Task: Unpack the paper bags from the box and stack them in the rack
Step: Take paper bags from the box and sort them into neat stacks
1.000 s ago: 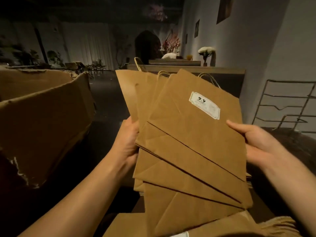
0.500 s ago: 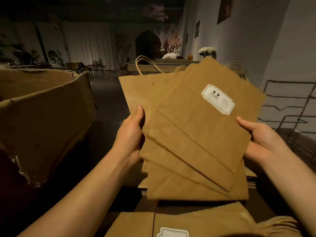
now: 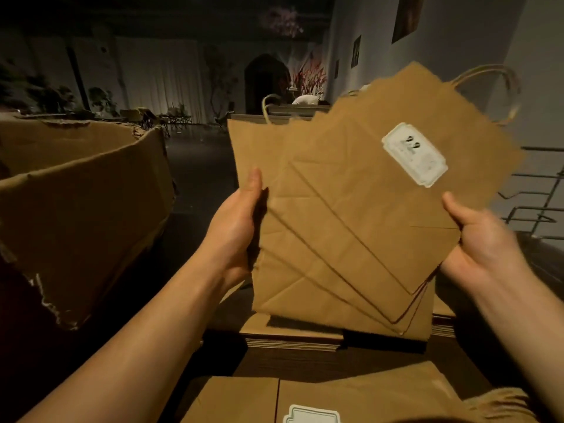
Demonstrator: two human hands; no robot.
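Both forearms reach forward: the left hand [image 3: 236, 227] and right hand [image 3: 479, 239] grip a fanned sheaf of bags [image 3: 351, 215] by its edges, thumbs in front, fingers hidden behind.

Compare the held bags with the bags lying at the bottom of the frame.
The held bags are raised upright and fanned out, gripped by the left hand and right hand; the flat bags lie on the surface, untouched. The front held bag's label sits tilted near its top; the flat bags' label is cut off by the frame edge. Both are brown paper with white labels.
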